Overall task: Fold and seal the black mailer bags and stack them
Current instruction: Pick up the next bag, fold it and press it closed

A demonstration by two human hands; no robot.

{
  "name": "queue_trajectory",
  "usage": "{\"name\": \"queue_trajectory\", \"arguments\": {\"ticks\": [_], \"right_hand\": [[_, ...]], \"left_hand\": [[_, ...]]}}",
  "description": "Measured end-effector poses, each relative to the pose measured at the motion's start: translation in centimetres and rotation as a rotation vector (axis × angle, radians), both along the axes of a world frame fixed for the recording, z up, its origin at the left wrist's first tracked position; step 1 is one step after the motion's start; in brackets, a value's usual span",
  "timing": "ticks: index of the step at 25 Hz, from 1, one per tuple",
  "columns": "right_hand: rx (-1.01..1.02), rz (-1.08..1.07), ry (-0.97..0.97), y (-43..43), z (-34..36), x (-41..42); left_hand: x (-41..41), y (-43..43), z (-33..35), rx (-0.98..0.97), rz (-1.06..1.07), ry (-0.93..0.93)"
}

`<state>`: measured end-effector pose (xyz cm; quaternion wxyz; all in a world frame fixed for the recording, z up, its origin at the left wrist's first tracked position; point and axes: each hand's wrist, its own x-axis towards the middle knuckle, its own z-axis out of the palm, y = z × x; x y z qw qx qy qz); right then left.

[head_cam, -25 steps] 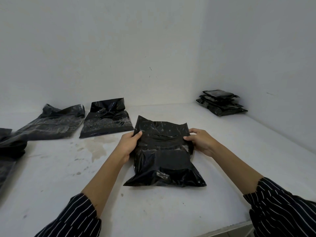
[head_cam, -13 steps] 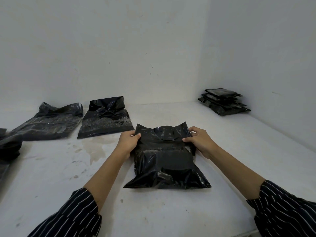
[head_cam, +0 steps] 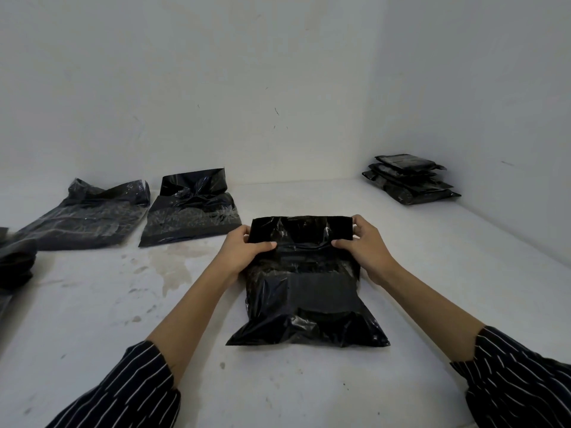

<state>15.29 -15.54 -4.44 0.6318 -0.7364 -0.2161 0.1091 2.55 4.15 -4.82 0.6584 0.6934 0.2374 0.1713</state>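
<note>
The stuffed black mailer bag (head_cam: pixel 309 298) lies on the tabletop (head_cam: pixel 216 359) before me, its film thin, slick and floppy I'd judge, so my left hand (head_cam: pixel 244 253) and right hand (head_cam: pixel 366 245) pinch the raised flap (head_cam: pixel 301 228) at its corners, fingers (head_cam: pixel 262 246) curled.

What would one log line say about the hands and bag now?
left hand: pinches flap | right hand: pinches flap | mailer bag: lying on table | stack: far right corner
</note>
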Motion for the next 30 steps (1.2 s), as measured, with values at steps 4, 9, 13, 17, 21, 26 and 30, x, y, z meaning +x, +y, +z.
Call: {"name": "queue_trajectory", "arguments": {"ticks": [4,9,13,17,21,26,30], "right_hand": [[-0.185,0.073,-0.214,0.4,0.1,0.6],[-0.337,-0.017,-0.132,1.3,-0.4,1.3],[-0.386,-0.072,-0.112,1.7,-0.9,1.6],[-0.277,-0.005,-0.194,1.6,-0.9,1.2],[-0.309,0.151,-0.353,1.0,-0.7,0.7],[-0.364,0.354,-0.486,0.5,-0.5,0.7],[-0.382,0.446,-0.514,0.4,-0.3,0.8]], "left_hand": [[1.1,0.1,-0.3,0.217,0.08,0.037],[2.4,-0.3,0.8,0.75,0.181,0.237],[2.8,-0.1,0.4,1.178,-0.055,-0.035],[3.0,0.5,-1.0,1.167,-0.534,0.088],[3.2,0.5,-1.8,1.209,-0.55,0.18],[3.4,0.4,-1.8,1.18,-0.518,0.18],[3.3,0.5,-1.7,1.225,-0.52,0.221]]}}
